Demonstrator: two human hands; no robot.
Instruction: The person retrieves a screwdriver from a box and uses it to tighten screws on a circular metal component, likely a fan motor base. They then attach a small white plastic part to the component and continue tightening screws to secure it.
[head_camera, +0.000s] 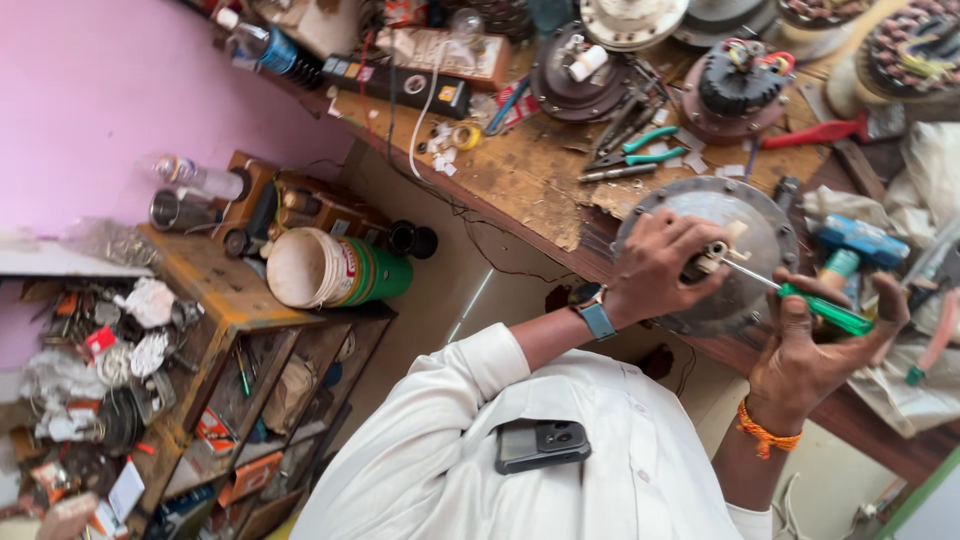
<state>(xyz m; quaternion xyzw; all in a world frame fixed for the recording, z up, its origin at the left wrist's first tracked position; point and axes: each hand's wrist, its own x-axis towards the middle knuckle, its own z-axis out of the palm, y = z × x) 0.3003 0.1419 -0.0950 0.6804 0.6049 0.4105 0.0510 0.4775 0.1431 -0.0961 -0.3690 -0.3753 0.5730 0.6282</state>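
Gripping a green-handled screwdriver (820, 308), the right hand (810, 355) has its fingers closed round the handle and its blade laid toward the hub of a round grey motor housing (745, 225); the left hand (655, 265), a blue-strapped watch (594, 312) on its wrist, has its fingers curled over the hub, pinning the housing where it sits at the near edge of the worn wooden surface (520, 175). What the tip bears on is hidden behind the left fingers, though it looks to be a small pale fitting at the centre; done well, this step would seem to call for the blade kept in line with that fitting, steady pressure along the shaft, and the left hand holding the housing from turning or sliding off the edge. Teal-handled pliers (640, 150) lie beyond on the surface; a wound motor core (740, 85) stands farther back; a green-and-white tub (335, 268) rests on its side on the cluttered shelf (215, 300) below.
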